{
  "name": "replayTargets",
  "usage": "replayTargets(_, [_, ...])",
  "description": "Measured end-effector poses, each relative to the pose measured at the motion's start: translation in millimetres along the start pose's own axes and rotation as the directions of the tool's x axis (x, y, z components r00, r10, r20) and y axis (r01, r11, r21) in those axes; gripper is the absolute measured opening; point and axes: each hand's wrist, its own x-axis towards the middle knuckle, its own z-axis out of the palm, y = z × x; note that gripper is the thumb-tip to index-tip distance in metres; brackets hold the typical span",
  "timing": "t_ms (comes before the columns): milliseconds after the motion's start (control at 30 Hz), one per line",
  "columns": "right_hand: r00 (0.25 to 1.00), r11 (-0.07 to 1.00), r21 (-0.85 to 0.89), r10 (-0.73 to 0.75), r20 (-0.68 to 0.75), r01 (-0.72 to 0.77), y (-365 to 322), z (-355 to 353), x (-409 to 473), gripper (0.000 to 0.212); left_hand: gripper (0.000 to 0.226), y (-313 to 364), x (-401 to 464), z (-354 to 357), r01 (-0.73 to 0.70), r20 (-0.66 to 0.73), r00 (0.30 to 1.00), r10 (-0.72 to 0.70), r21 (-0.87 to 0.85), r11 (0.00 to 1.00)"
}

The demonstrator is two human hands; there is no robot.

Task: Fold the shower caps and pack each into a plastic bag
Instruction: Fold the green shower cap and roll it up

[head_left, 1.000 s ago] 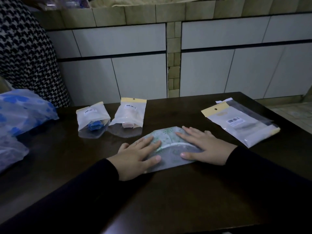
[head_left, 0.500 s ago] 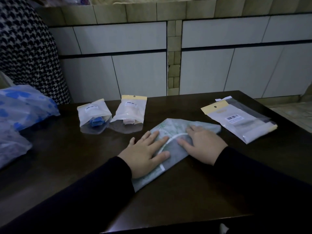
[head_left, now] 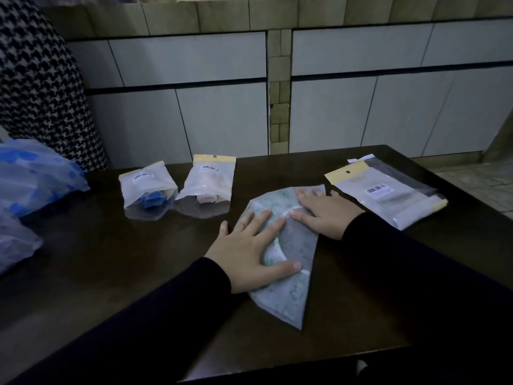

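A pale green patterned shower cap (head_left: 288, 295) lies folded flat into a wedge on the dark table (head_left: 111, 273). My left hand (head_left: 249, 251) presses on its left part with fingers spread and straight. My right hand (head_left: 324, 212) lies flat on its upper right part. An empty plastic bag with a yellow header and barcode label (head_left: 385, 193) lies to the right of the cap. Two packed bags stand at the back: one holds a blue cap (head_left: 148, 187), the other a pink one (head_left: 209, 184).
Loose blue-patterned shower caps (head_left: 30, 179) are heaped at the table's left edge. A houndstooth cloth (head_left: 39, 84) hangs behind them. White cabinet fronts (head_left: 194, 107) run along the back. The table's near edge (head_left: 277, 370) is close below the cap.
The cap has been turned and spread from a sideways shape into a wedge running toward me. My left hand slid down along it. My right hand moved up and right.
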Motion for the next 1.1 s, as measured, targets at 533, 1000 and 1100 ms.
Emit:
replayTargets(533, [0.781, 0.911, 0.036, -0.332, -0.529, 0.411, 0.5, -1.5, -16.1, 0.047, 0.089, 1.4, -15.1, 2.8, 0.035, -0.182, 0.979, -0.087, -0.272, 0.962])
replayTargets(1000, [0.846, 0.792, 0.324, -0.416, -0.332, 0.517, 11.4, 16.4, -92.1, 0.037, 0.025, -41.9, -19.8, -10.2, -0.359, -0.232, 0.928, 0.292, -0.341, 0.869])
replayTargets(1100, [0.856, 0.837, 0.235, -0.423, -0.297, 0.495, 9.6, 15.5, -93.7, 0.044, 0.045, -39.9, -17.2, -10.5, -0.32, -0.202, 0.942, 0.267, -0.305, 0.897])
